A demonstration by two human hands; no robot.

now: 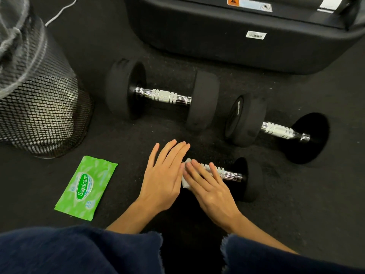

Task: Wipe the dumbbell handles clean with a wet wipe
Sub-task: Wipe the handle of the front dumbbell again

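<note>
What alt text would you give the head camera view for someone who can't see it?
Two open hands, left hand and right hand, press a white wipe on the nearest dumbbell handle. Two more dumbbells lie beyond, a green wipes pack and mesh bin sit left.

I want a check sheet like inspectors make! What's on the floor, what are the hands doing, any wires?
Surface: dark speckled floor.
Job's things: three dumbbells; nearest dumbbell under the hands, white wipe on its handle; wipe pack lies flat.
Clutter: nothing seen.
Grippers: left hand flat, fingers straight; right hand presses the wipe.
Cables: white cord, top left.
Surroundings: mesh bin; black machine base.
</note>
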